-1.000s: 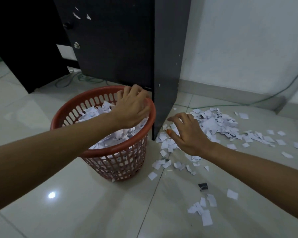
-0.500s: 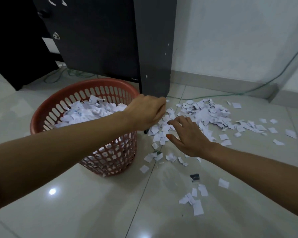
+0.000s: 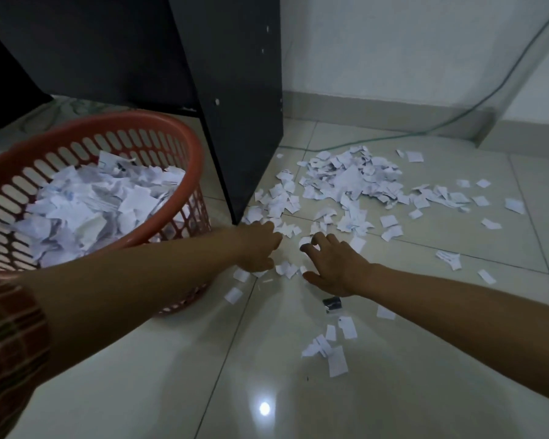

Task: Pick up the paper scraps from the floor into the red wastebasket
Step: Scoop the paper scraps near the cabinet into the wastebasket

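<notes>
The red wastebasket (image 3: 184, 134) stands on the floor at the left, heaped with white paper scraps (image 3: 102, 201). A large pile of paper scraps (image 3: 352, 177) lies on the tiles to the right of the dark panel, and thinner scatter reaches my hands. My left hand (image 3: 260, 245) is down on the floor beside the basket, knuckles up, its fingertips hidden among the scraps. My right hand (image 3: 333, 264) rests close by with its fingers spread and bent, tips touching the floor. A few small scraps (image 3: 287, 269) lie between my hands.
A dark furniture panel (image 3: 244, 122) stands on the floor right behind the basket and my hands. A green cable (image 3: 457, 122) runs along the wall base. A small dark object (image 3: 332, 304) lies below my right wrist, with more loose scraps (image 3: 336, 359) nearer to me.
My left hand has left the basket rim and swung right and down to the floor scraps. My right hand stayed on the floor. The camera has moved closer and lower.
</notes>
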